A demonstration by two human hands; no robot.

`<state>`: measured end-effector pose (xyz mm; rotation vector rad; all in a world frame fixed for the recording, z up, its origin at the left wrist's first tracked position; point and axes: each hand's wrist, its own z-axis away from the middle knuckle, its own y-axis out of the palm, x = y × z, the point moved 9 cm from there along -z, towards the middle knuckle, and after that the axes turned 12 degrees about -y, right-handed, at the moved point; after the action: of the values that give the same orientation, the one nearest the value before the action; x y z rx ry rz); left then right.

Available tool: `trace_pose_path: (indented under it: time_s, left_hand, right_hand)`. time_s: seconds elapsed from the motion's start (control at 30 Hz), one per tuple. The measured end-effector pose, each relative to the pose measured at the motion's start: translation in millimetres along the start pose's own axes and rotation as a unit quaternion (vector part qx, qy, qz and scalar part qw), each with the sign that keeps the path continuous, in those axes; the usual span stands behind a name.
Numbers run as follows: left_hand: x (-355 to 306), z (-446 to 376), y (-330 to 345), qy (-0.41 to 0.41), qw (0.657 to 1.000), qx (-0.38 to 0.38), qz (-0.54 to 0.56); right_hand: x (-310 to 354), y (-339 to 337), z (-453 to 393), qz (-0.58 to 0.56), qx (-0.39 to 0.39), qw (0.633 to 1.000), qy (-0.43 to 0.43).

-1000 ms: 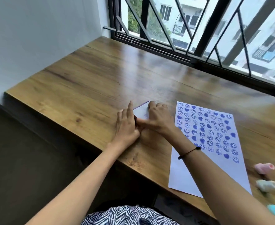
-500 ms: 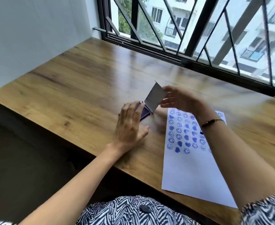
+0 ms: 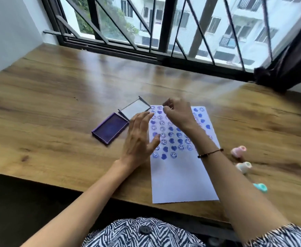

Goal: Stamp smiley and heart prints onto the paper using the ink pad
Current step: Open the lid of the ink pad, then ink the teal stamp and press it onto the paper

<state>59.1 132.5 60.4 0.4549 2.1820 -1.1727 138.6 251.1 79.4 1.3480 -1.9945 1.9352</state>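
Observation:
The purple ink pad (image 3: 109,130) lies open on the wooden table (image 3: 48,107), its clear lid (image 3: 135,108) folded flat behind it. Right of it lies the white paper (image 3: 180,177), its upper half covered with rows of blue smiley and heart prints. My left hand (image 3: 139,139) hovers with fingers spread over the paper's left edge, just right of the pad, holding nothing. My right hand (image 3: 178,113) is above the paper's top rows, fingers loosely curled and apart, with nothing in it. A pink stamp (image 3: 238,151), a white stamp (image 3: 244,166) and a teal stamp (image 3: 261,187) lie right of the paper.
A barred window (image 3: 164,32) runs along the table's far edge. A dark curtain (image 3: 293,59) hangs at the far right. A white wall (image 3: 9,29) closes the left side. The table's near edge runs just below the paper's bottom.
The ink pad lid has been swung open and now lies flat. Both hands have let go of it and moved right, over the paper. The camera view has shifted right.

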Motion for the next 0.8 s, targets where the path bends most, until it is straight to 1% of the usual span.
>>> trace_pose_path:
  time_s: [0.1,0.23,0.33,0.4,0.47,0.57,0.7,0.73,0.8]
  left_hand:
    - [-38,8,25,0.034,0.998,0.033,0.049]
    - [-89,30,68,0.063,0.983,0.132,0.11]
    - [-119,54,96,0.095,0.964,0.207,0.137]
    - [-134,70,109,0.117,0.95,0.25,0.149]
    - [-145,82,117,0.133,0.937,0.282,0.16]
    - [-155,89,121,0.151,0.928,0.301,0.162]
    - [-156,84,118,0.16,0.93,0.293,0.152]
    - [-155,82,116,0.156,0.933,0.287,0.149]
    - [-151,77,111,0.147,0.94,0.272,0.148]
  right_hand:
    - [-11,-30,50,0.039,-0.041,0.998,0.005]
    - [-35,-75,122,0.112,-0.088,0.989,0.046]
    - [-53,-107,172,0.202,-0.119,0.968,0.086]
    - [-65,-123,201,0.241,-0.143,0.952,0.119]
    - [-82,-129,223,0.259,-0.137,0.942,0.166]
    - [-105,-122,242,0.253,-0.1,0.937,0.221]
    - [-116,-113,246,0.224,-0.088,0.942,0.235]
    - [-116,-114,246,0.216,-0.093,0.943,0.234]
    - [-113,-121,243,0.183,-0.137,0.947,0.225]
